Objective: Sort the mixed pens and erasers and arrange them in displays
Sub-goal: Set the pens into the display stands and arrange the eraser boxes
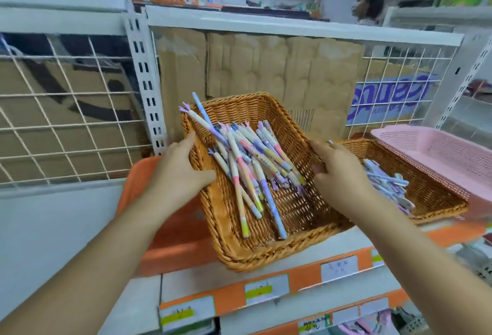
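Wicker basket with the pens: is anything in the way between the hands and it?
Nothing visible. The left hand and right hand already grip the wicker basket by its opposite side rims.

Shop: slotted shelving [145,73], price labels [262,290] on shelf edges.

Large purple letters on a blue field stand on the box [391,97] behind the wire grid at right; they appear upside down and spell no word that can be made out. The shelf-edge price tag [315,325] at the bottom seems to read "44", the rest blurred. The other tags [338,268] carry illegible handwriting. Print on the pens [255,164] in the basket [239,257] is too small to read.
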